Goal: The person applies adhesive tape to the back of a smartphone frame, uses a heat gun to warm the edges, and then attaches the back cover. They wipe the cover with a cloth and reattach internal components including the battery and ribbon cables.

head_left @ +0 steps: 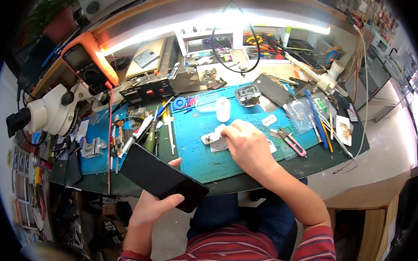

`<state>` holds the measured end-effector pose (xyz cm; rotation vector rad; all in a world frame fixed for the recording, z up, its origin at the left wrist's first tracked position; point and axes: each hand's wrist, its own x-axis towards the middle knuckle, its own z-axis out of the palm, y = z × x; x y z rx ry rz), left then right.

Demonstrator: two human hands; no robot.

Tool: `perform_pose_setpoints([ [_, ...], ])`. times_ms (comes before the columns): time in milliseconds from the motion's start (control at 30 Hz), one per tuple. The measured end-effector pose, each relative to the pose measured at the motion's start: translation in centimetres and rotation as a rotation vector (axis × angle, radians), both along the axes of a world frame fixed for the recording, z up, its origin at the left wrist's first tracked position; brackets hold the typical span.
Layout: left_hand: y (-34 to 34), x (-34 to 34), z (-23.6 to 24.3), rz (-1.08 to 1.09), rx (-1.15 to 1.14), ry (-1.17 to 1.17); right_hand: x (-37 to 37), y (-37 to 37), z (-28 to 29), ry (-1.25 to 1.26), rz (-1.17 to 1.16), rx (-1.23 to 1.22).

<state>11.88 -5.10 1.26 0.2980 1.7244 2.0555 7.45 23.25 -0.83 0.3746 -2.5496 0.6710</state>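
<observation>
My left hand (150,207) grips a black smartphone (162,175), its dark flat face tilted up, held over the bench's front edge. The thumb presses on the near side and a fingertip shows behind the far side. Over the blue work mat (196,155), my right hand (248,144) is closed, fingertips pinching a crumpled white tissue (212,139). Just beyond the tissue stands a white plastic bottle (223,109). To the right of that hand lie pink-handled cutters (293,144) and a small white label-like piece (268,120).
An orange multimeter (91,62) and a white microscope (49,112) stand at the left. Screwdrivers and tweezers crowd the mat's left side. A blue pen-like tool (317,119) and clear plastic bags (299,115) lie at the right. A black cable loop (235,71) hangs above.
</observation>
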Motion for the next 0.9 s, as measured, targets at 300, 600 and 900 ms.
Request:
perform_pose_setpoints([
  [300,-0.1,-0.2,0.3,0.066,-0.074,0.059,3.6,8.6,6.1,0.216,-0.634,0.286],
  [600,-2.5,0.1,1.9,0.104,-0.175,0.241,3.0,5.0,0.7,-0.130,-0.079,0.207],
  [900,-1.9,-0.3,2.7,0.062,-0.411,0.418,4.2,6.9,6.6,0.050,-0.365,0.069],
])
